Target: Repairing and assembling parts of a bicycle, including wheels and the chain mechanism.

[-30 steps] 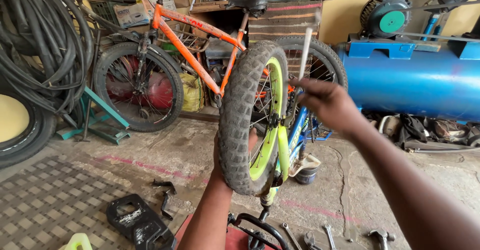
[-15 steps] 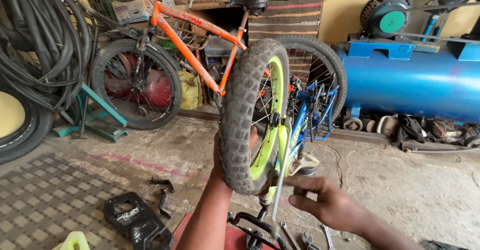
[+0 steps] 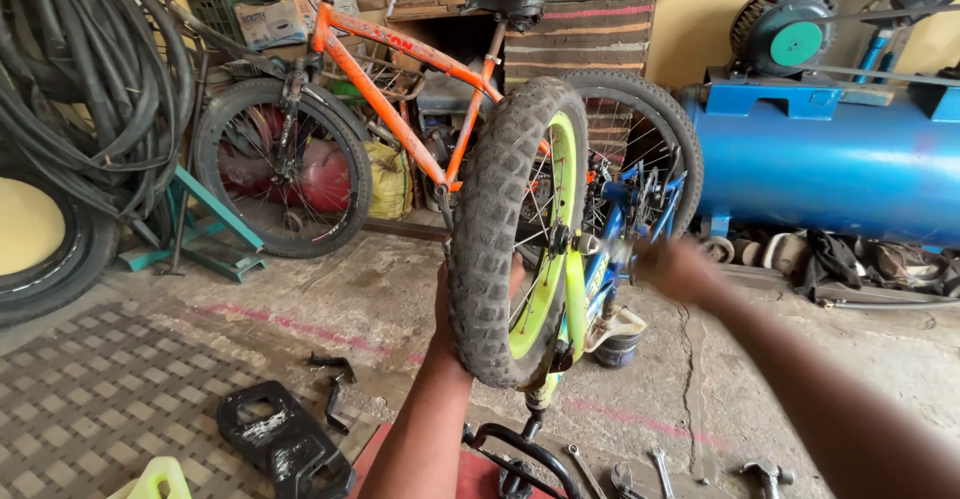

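Note:
A small bicycle wheel [image 3: 500, 229] with a knobby black tyre and a lime-green rim stands upright in front of me, held in a lime-green fork [image 3: 575, 304]. My left hand [image 3: 443, 324] reaches up from below and grips the tyre from behind, with its fingers wrapped round the tread. My right hand [image 3: 680, 269] is blurred, level with the wheel's axle and just to its right, close to the blue frame parts [image 3: 615, 229]. The blur hides whether it holds anything.
An orange bicycle [image 3: 400, 59] leans at the back. A blue tank [image 3: 830, 159] lies to the right, and coiled black hoses [image 3: 80, 79] hang at the left. On the floor lie a black plastic part [image 3: 285, 444], wrenches [image 3: 585, 464] and a hammer [image 3: 765, 474].
My right hand held a pale rod high by the tyre, dropped low towards the floor tools, and has now risen again to the axle. The left hand kept its grip.

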